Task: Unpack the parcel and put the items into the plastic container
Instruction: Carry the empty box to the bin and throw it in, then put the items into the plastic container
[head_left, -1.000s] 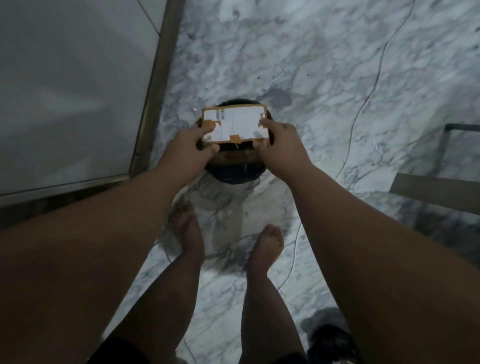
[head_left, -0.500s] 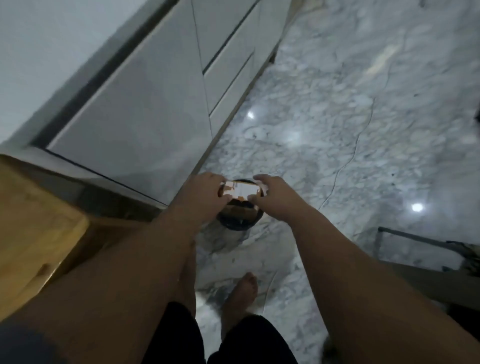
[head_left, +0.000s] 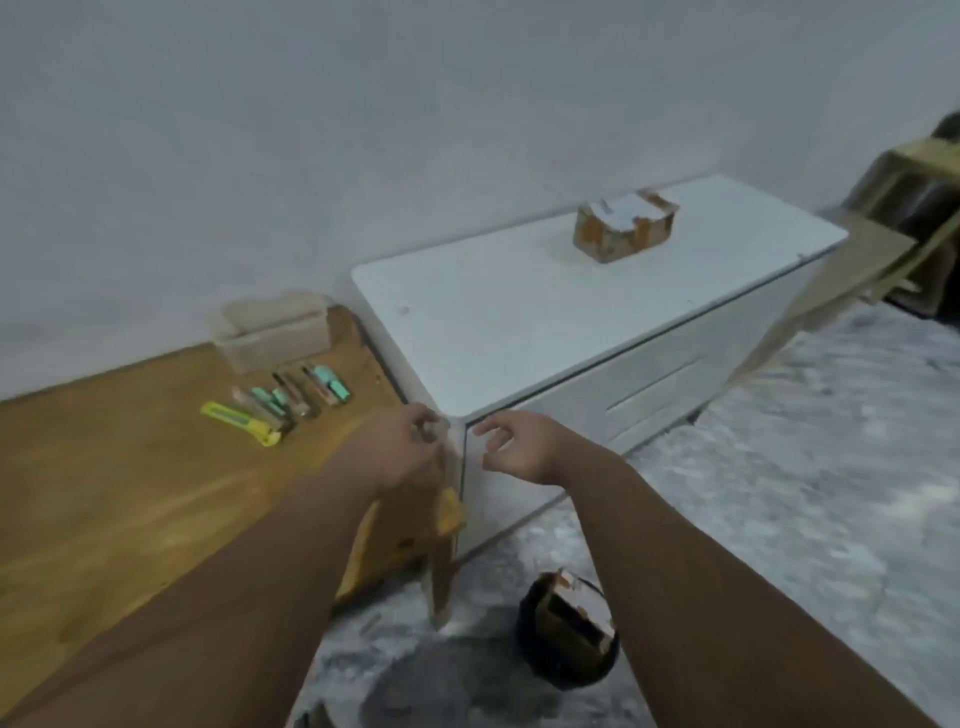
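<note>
A taped cardboard parcel (head_left: 625, 225) sits on the white cabinet top (head_left: 519, 322), far from both hands. A clear plastic container (head_left: 272, 330) stands on the wooden table (head_left: 130, 483) by the wall, with several small items (head_left: 298, 395) and a yellow cutter (head_left: 240, 423) laid in a row before it. My left hand (head_left: 402, 449) and my right hand (head_left: 511, 447) hover at the cabinet's near corner, fingers loosely apart, nothing in either. A discarded box (head_left: 569, 623) lies in the black bin (head_left: 571, 675) on the floor below my right forearm.
A white wall runs behind the table and cabinet. Marble floor (head_left: 805, 493) spreads to the right. A wooden frame and a dark object (head_left: 914, 197) stand at the far right beyond the cabinet.
Both hands let go of the box over the black bin and rose. The view swung up from the floor to the table and cabinet.
</note>
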